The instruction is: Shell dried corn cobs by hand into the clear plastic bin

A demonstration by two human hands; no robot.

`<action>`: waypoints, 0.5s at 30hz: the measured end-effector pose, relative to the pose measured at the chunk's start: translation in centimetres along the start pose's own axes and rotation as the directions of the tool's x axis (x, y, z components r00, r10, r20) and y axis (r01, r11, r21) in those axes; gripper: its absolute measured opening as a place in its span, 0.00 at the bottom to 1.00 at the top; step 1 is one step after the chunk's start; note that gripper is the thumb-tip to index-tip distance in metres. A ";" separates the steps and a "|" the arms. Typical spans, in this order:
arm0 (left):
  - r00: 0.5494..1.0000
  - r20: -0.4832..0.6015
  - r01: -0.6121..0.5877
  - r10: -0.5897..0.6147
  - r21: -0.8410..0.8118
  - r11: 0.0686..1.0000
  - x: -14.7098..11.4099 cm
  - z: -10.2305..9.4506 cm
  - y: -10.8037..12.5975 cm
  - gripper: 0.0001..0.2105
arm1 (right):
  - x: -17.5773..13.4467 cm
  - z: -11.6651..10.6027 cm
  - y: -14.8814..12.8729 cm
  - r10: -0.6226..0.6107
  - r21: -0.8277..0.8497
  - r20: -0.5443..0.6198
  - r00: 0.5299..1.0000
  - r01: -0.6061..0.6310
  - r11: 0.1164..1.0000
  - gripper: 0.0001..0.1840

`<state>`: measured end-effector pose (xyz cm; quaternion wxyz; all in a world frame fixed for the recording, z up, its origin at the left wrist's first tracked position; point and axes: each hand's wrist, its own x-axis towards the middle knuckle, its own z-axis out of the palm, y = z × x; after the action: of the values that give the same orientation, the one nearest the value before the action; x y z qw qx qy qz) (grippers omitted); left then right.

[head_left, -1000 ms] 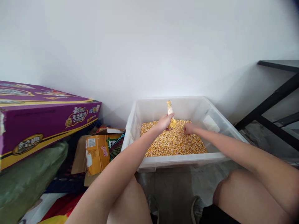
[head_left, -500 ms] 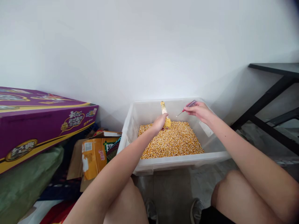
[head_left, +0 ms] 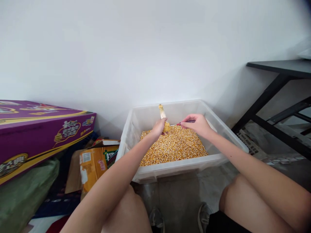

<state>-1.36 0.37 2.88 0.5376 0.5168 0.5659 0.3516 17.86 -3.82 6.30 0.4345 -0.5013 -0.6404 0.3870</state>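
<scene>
Left: my left hand [head_left: 159, 127] clamped around slender, part-stripped yellow-and-white corn cob [head_left: 162, 112], tilted over loose yellow kernels [head_left: 175, 145] in far part of translucent white plastic tub [head_left: 179, 165]. Best kept steady, thumb clear of point. Right: thin metal tool with red-and-purple handle [head_left: 179, 124], pinched in my right hand [head_left: 198, 125], tip at cob's kernelled near end; light pressure between rows advisable. Left arm stretched far; right wrist angled leftward, tool nearly level.

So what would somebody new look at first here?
Probably the heap of yellow kernels in the whitish tub. Over them, the left hand grips a partly bare corn cob while the right hand points a thin tool at it. A purple box stands out at left.
</scene>
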 end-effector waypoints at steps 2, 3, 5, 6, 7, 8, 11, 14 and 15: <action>1.000 -0.007 -0.009 0.009 0.025 1.000 0.1 0.0 -0.1 0.17 | -0.3 0.0 0.0 -0.048 -0.056 0.006 0.999 0.048 0.997 0.10; 1.000 -0.013 -0.012 0.013 0.043 0.999 0.1 0.0 -0.2 0.17 | -0.4 0.0 -0.1 -0.073 -0.086 0.003 0.997 0.073 0.994 0.09; 0.999 -0.028 -0.021 0.024 0.084 0.996 0.1 0.1 -0.3 0.18 | -0.7 0.1 -0.3 -0.119 -0.154 -0.009 0.993 0.116 0.981 0.08; 0.999 -0.038 -0.031 0.036 0.106 0.994 0.1 0.1 -0.3 0.18 | -0.8 0.2 -0.5 -0.137 -0.195 -0.008 0.990 0.133 0.972 0.07; 0.998 -0.045 -0.048 0.054 0.128 0.991 0.1 0.1 -0.4 0.17 | -1.0 0.3 -0.7 -0.158 -0.239 0.000 0.987 0.153 0.959 0.07; 0.996 -0.052 -0.070 0.079 0.150 0.986 0.1 0.1 -0.4 0.17 | -1.2 0.3 -0.9 -0.182 -0.282 0.019 0.983 0.180 0.943 0.07; 0.985 -0.076 -0.134 0.154 0.221 0.966 -0.1 0.1 -0.4 0.17 | -1.9 0.7 -1.7 -0.259 -0.407 0.104 0.960 0.279 0.870 0.09; 0.981 -0.088 -0.144 0.170 0.250 0.958 -0.4 0.1 -0.2 0.19 | -2.7 1.2 -2.6 -0.293 -0.534 0.162 0.942 0.333 0.777 0.11; 0.986 -0.078 -0.129 0.150 0.232 0.964 -0.5 0.1 0.0 0.19 | -3.0 1.3 -2.9 -0.295 -0.568 0.180 0.938 0.344 0.747 0.12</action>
<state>-1.30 -0.15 2.97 0.4216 0.5960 0.5893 0.3461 16.07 -7.37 8.07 0.2908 -0.4788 -0.8214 0.1072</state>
